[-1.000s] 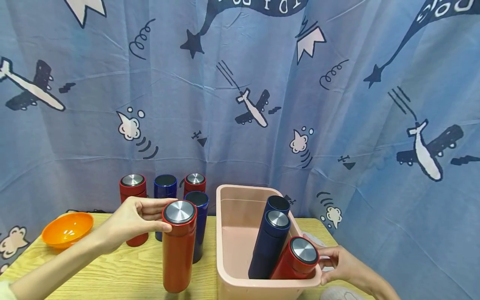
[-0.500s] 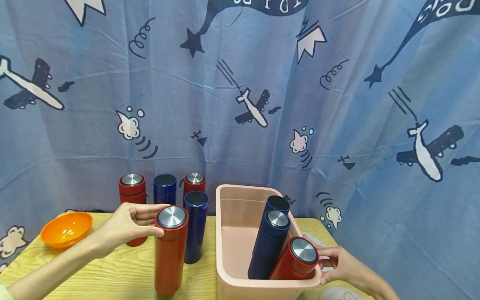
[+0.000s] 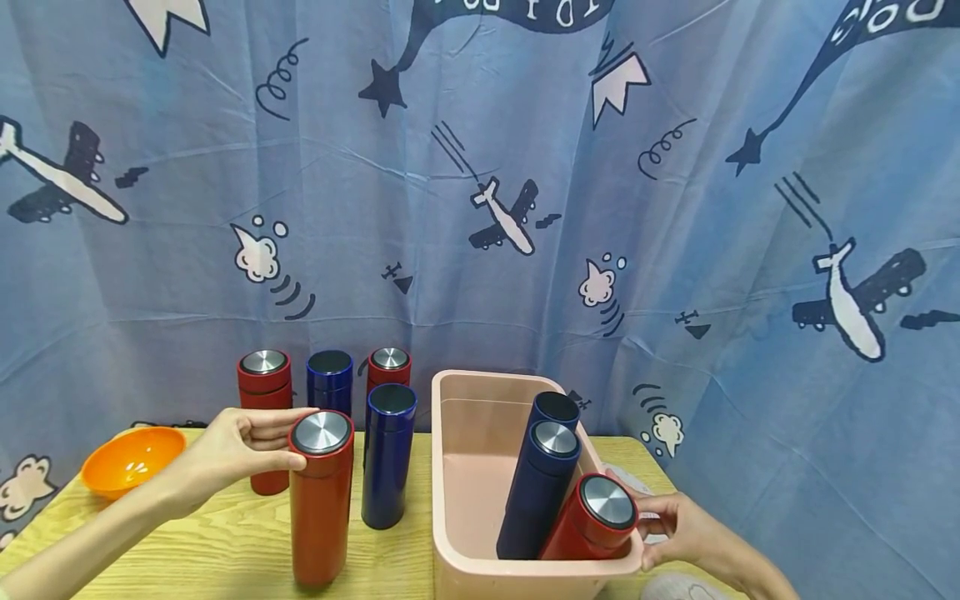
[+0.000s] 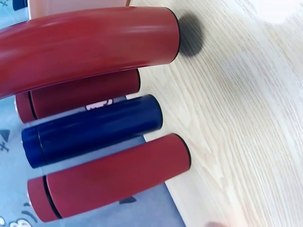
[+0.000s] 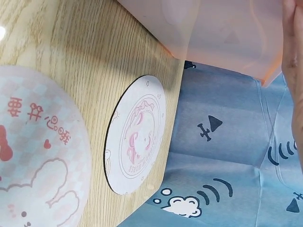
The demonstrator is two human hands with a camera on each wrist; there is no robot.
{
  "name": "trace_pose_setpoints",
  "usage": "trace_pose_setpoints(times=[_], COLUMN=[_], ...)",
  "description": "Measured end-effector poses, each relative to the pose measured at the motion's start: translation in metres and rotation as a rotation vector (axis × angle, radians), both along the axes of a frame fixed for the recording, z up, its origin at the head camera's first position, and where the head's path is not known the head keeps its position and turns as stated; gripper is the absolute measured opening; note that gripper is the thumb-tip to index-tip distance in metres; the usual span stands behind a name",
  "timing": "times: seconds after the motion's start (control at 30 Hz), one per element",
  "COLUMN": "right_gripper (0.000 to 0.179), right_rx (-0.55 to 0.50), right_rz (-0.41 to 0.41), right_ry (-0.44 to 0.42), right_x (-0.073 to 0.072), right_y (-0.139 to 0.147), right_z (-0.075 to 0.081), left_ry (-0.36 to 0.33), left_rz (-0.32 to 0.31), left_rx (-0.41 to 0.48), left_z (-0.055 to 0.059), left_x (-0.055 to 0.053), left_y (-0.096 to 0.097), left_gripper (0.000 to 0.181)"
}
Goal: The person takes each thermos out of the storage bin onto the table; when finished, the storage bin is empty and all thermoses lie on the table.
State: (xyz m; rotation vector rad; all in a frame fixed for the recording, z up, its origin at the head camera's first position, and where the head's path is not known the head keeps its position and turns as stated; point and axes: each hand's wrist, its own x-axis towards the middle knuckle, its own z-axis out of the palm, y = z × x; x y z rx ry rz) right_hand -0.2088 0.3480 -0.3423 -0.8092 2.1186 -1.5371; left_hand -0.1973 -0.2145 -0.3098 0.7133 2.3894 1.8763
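Note:
My left hand [image 3: 232, 454] grips a red thermos [image 3: 321, 517] near its steel-topped lid, thumb on the near side and fingers behind. The thermos stands upright, its base close over the table with a dark shadow beside it in the left wrist view. My right hand [image 3: 686, 533] holds the right rim of a pink plastic bin [image 3: 459, 550]. Inside that bin, two dark blue thermoses lean, the nearer one [image 3: 542, 500] steel-topped, beside a red one [image 3: 581, 533] at the front right corner. To the right of the held thermos stands a glossy blue thermos [image 3: 388, 467].
Behind my left hand stand a red thermos [image 3: 264, 379], a blue one [image 3: 330, 375] and another red one [image 3: 389, 367]. An orange bowl [image 3: 133, 460] is at the table's left edge. Two round printed mats [image 5: 135, 135] lie right of the bin. A patterned curtain hangs behind.
My left hand has carried the red thermos leftward and slightly down, away from the bin, uncovering more of the glossy blue thermos. My right hand stays at the bin's rim.

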Motion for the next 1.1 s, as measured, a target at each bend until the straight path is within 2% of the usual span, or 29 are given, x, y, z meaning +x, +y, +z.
trace_pose_setpoints(times=[0.23, 0.43, 0.6, 1.1], right_gripper=[0.035, 0.038, 0.039, 0.038], right_rx=[-0.007, -0.032, -0.045, -0.041], right_rz=[0.002, 0.014, 0.027, 0.014], right_ry=[-0.034, -0.027, -0.028, -0.043], right_x=[0.0, 0.0, -0.001, -0.001], right_y=[0.001, 0.002, 0.002, 0.001], right_z=[0.0, -0.003, -0.003, -0.003], left_ry=[0.025, 0.05, 0.044, 0.02], left_rz=[0.003, 0.023, 0.029, 0.033], left_rx=[0.008, -0.034, -0.06, -0.035], left_z=[-0.004, -0.006, -0.006, -0.012], left_x=[-0.006, -0.01, -0.014, -0.033], left_y=[-0.01, -0.016, -0.021, -0.024], left_gripper=[0.056, 0.055, 0.056, 0.056])
